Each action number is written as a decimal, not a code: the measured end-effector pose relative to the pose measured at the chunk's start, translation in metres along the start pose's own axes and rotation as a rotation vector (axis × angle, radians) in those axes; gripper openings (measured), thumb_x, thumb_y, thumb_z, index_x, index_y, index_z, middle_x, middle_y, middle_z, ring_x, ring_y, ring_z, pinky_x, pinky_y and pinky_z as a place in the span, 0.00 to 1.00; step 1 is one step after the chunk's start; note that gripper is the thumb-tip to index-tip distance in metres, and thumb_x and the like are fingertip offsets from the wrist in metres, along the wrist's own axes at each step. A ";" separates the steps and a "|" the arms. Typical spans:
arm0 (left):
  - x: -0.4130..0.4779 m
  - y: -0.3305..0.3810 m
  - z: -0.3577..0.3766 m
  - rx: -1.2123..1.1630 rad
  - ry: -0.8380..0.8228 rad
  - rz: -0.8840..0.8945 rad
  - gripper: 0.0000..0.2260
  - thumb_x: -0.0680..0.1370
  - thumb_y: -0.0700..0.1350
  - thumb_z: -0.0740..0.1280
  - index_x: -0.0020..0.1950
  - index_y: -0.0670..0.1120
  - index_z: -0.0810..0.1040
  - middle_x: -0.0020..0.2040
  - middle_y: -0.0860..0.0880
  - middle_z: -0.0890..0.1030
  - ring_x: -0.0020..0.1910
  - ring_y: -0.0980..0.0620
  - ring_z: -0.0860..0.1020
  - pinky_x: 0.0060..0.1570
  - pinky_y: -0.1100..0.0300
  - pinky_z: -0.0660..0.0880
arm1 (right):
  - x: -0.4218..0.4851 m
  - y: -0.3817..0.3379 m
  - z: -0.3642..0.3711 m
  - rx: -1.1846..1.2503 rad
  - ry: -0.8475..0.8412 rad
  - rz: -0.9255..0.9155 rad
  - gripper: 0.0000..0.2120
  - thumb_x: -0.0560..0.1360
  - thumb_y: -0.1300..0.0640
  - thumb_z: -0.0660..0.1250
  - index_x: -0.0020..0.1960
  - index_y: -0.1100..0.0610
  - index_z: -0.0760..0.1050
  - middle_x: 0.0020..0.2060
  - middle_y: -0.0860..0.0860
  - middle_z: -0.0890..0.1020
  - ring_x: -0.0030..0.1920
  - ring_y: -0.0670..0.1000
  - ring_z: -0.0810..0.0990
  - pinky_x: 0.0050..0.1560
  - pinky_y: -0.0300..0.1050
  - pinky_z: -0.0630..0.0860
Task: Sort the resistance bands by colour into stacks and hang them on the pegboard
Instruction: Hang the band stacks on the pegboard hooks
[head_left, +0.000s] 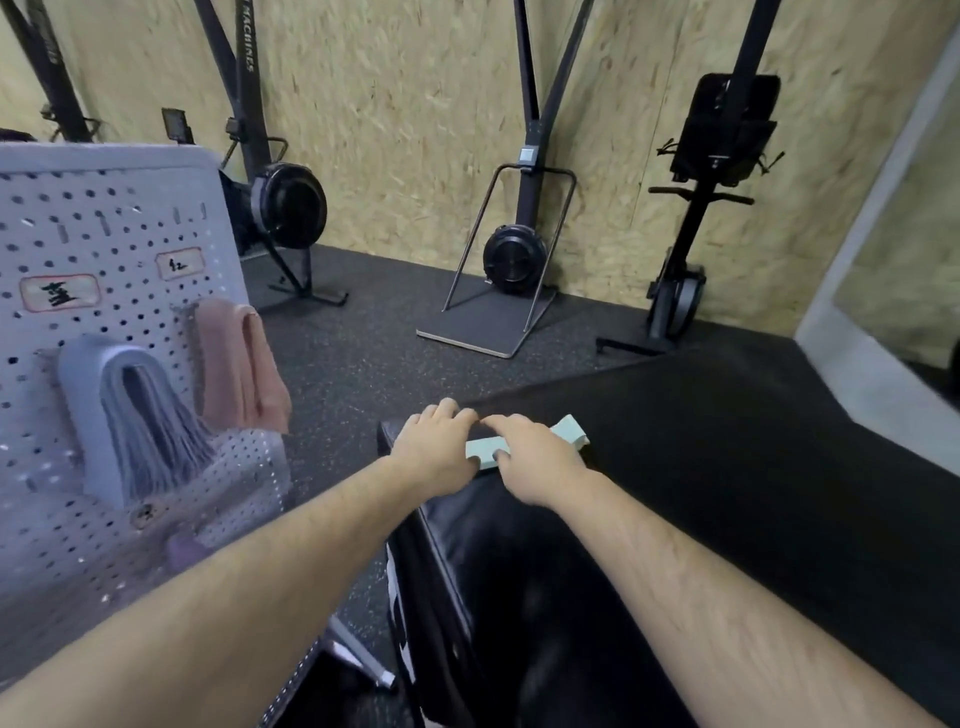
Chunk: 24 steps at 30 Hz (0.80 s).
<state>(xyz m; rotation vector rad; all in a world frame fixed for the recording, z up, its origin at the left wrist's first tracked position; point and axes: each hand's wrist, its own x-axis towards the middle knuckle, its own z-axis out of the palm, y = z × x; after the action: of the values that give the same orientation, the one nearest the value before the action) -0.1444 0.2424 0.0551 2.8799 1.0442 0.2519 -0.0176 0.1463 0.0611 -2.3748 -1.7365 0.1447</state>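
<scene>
A stack of mint-green resistance bands (566, 432) lies on the far end of a black padded bench (675, 493). My left hand (434, 447) grips the stack's left end, fingers curled over its far edge. My right hand (535, 457) holds the stack from above, thumb on its near side. On the white pegboard (78, 234) at the left, a bundle of blue-grey bands (145, 415) hangs on one hook and a bundle of pink bands (239, 364) hangs on the hook to its right. Two paper labels sit above them.
Black rubber flooring (363, 338) lies between the pegboard and the bench. Three black exercise machines (514, 254) stand along the chipboard wall behind. A mirror edge (883, 260) is at the right.
</scene>
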 end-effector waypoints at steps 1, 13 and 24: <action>0.007 0.001 0.011 -0.012 -0.024 -0.007 0.25 0.77 0.53 0.66 0.73 0.48 0.67 0.67 0.46 0.70 0.68 0.43 0.69 0.65 0.50 0.67 | 0.004 0.009 0.007 -0.016 -0.006 0.006 0.22 0.84 0.54 0.57 0.78 0.47 0.62 0.71 0.50 0.71 0.69 0.57 0.70 0.66 0.56 0.71; 0.106 -0.010 0.082 -0.018 -0.283 -0.118 0.17 0.80 0.48 0.62 0.69 0.46 0.74 0.67 0.45 0.76 0.66 0.43 0.75 0.64 0.51 0.72 | 0.097 0.062 0.047 -0.247 -0.206 -0.007 0.29 0.78 0.63 0.65 0.77 0.50 0.65 0.74 0.49 0.69 0.76 0.54 0.64 0.72 0.52 0.66; 0.128 0.000 0.093 0.084 -0.322 -0.192 0.20 0.77 0.55 0.66 0.66 0.46 0.77 0.65 0.45 0.77 0.64 0.42 0.76 0.61 0.49 0.70 | 0.125 0.076 0.053 -0.207 -0.367 0.005 0.23 0.76 0.56 0.68 0.70 0.48 0.71 0.64 0.50 0.74 0.62 0.56 0.77 0.59 0.51 0.75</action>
<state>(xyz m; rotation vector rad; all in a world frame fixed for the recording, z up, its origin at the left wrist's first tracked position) -0.0314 0.3241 -0.0195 2.7342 1.2761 -0.2641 0.0809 0.2478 -0.0020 -2.6329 -1.9885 0.4483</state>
